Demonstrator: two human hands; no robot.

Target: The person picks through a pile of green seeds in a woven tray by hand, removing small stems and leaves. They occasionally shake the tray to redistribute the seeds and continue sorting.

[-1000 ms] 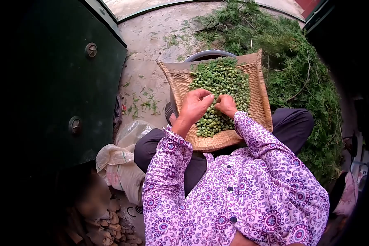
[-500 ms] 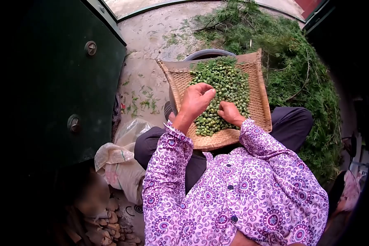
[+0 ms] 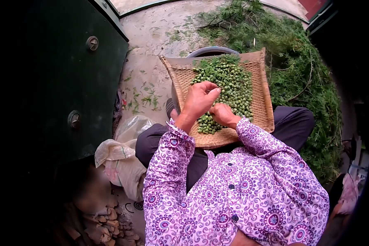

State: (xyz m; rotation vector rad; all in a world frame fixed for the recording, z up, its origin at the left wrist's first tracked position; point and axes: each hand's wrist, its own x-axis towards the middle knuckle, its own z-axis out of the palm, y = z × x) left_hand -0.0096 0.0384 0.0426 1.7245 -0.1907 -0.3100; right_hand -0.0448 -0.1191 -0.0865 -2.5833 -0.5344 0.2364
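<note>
A woven winnowing basket (image 3: pixel 259 102) rests over my crossed legs, its flat far end reaching toward a round basin. Small green cones (image 3: pixel 233 82) with bits of leafy sprig are heaped across its middle. Above the heap's left side, my left hand (image 3: pixel 201 98) is closed with thumb and fingertips pinched together; anything between them is too small to make out. Lower and to its right, my right hand (image 3: pixel 224 115) is down at the cones with its fingers curled closed, and what they hold is hidden.
Cut evergreen branches (image 3: pixel 291 82) are piled on the floor to the right. The grey basin (image 3: pixel 201 52) shows its rim behind the basket. A pale woven sack (image 3: pixel 123 164) slumps at left, near a dark green door (image 3: pixel 82 82). Chopped wood (image 3: pixel 108 229) lies lower left.
My right hand has moved left across the cones, closer to my left hand. The left hand has shifted slightly right, still pinched. The whole view has moved a little.
</note>
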